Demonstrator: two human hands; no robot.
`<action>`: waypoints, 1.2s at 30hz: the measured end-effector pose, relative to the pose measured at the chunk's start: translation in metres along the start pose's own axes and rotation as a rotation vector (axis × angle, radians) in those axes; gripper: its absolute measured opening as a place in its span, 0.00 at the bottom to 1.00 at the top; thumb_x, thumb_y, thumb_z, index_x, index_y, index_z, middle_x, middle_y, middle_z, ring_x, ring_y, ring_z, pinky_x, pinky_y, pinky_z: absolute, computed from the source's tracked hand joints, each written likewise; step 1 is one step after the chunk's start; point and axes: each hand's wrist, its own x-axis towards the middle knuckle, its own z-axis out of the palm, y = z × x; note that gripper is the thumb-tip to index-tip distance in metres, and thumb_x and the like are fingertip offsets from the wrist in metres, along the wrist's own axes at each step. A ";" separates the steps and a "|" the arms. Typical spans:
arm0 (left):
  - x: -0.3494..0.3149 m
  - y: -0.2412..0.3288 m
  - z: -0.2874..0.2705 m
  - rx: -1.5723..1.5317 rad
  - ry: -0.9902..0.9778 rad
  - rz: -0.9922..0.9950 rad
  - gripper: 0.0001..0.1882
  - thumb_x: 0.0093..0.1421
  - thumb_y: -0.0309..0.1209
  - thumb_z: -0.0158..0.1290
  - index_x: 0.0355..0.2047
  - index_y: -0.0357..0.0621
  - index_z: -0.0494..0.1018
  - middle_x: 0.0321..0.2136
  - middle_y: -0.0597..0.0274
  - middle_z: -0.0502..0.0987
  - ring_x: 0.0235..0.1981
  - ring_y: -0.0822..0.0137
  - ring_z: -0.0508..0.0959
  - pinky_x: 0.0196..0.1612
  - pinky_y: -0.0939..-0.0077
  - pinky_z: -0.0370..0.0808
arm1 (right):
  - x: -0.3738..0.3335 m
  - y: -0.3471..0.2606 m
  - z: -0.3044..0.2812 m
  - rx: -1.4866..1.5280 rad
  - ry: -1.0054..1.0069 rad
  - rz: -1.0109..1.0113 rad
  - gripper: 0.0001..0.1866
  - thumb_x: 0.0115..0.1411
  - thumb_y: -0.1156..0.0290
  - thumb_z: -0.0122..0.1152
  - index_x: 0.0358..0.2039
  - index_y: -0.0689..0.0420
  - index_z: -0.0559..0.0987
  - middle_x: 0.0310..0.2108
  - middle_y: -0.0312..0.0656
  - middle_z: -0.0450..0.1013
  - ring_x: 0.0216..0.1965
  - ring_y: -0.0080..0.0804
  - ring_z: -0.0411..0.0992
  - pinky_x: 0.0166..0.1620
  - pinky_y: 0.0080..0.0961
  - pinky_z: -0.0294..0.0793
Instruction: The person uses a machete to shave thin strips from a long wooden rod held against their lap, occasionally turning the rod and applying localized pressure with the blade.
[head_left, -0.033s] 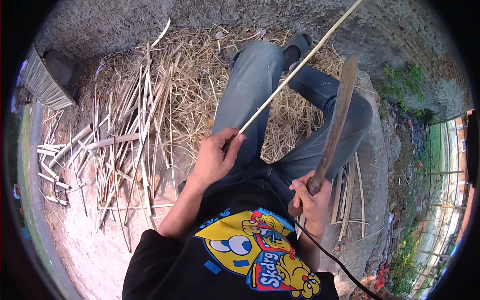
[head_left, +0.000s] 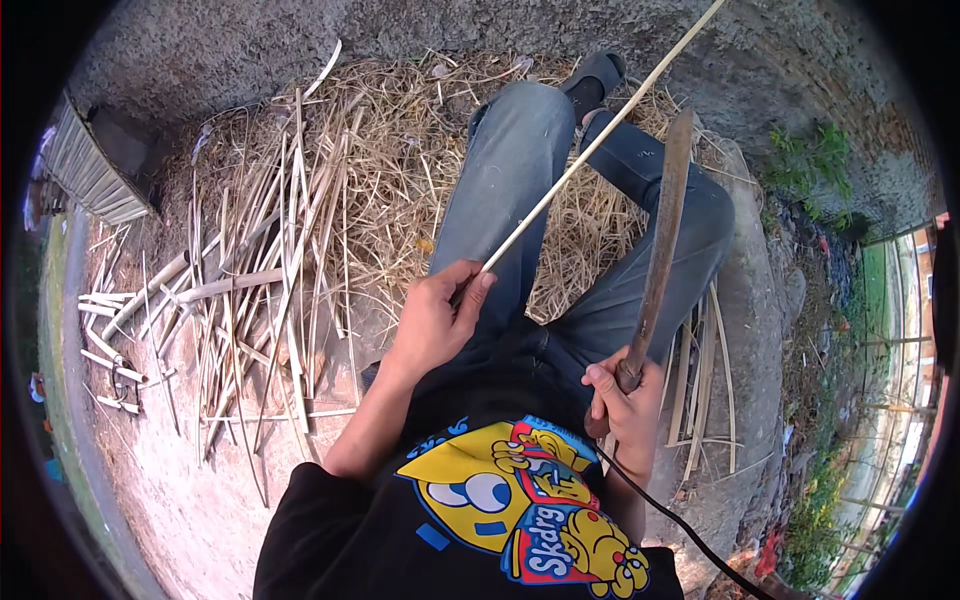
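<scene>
My left hand (head_left: 435, 320) is closed on the near end of a long thin pale bamboo strip (head_left: 590, 145), which slants up and to the right over my knees. My right hand (head_left: 625, 400) grips the handle of a long rusty machete (head_left: 662, 240), whose blade points up and away beside my right thigh. I am sitting, and my legs in blue jeans (head_left: 510, 170) stretch forward over a heap of dry straw (head_left: 390, 170).
Several split bamboo strips (head_left: 250, 290) lie spread on the ground to my left, and a few more strips (head_left: 700, 370) lie by my right leg. A woven panel (head_left: 85, 165) stands at upper left. A black cable (head_left: 690, 525) trails at lower right. Weeds (head_left: 810, 170) grow at right.
</scene>
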 end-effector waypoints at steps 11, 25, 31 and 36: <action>0.002 0.014 0.005 -0.151 -0.017 -0.050 0.13 0.74 0.34 0.52 0.41 0.36 0.80 0.18 0.71 0.72 0.20 0.81 0.70 0.25 0.82 0.64 | 0.006 0.031 -0.008 -0.344 -0.022 -0.208 0.19 0.69 0.59 0.59 0.29 0.63 0.78 0.21 0.39 0.76 0.14 0.18 0.69 0.20 0.18 0.63; 0.068 -0.069 0.033 -0.062 -0.012 -0.158 0.16 0.65 0.32 0.55 0.22 0.37 0.78 0.13 0.64 0.73 0.16 0.73 0.71 0.23 0.70 0.67 | 0.104 0.055 0.059 -0.954 -0.125 -0.277 0.28 0.68 0.42 0.57 0.34 0.60 0.74 0.27 0.52 0.78 0.33 0.60 0.79 0.35 0.54 0.77; 0.075 -0.089 0.041 -0.050 -0.131 -0.235 0.16 0.68 0.34 0.56 0.26 0.36 0.80 0.15 0.68 0.74 0.18 0.78 0.71 0.24 0.76 0.67 | 0.147 0.069 0.061 -1.055 -0.121 -0.308 0.29 0.65 0.40 0.61 0.33 0.59 0.76 0.23 0.52 0.79 0.31 0.61 0.79 0.35 0.54 0.78; 0.068 -0.084 0.041 0.018 -0.018 -0.175 0.14 0.67 0.35 0.56 0.31 0.35 0.82 0.15 0.58 0.75 0.17 0.69 0.74 0.26 0.68 0.71 | 0.184 0.054 0.057 -1.142 -0.097 -0.405 0.29 0.64 0.41 0.62 0.30 0.59 0.77 0.22 0.54 0.77 0.30 0.63 0.77 0.34 0.54 0.75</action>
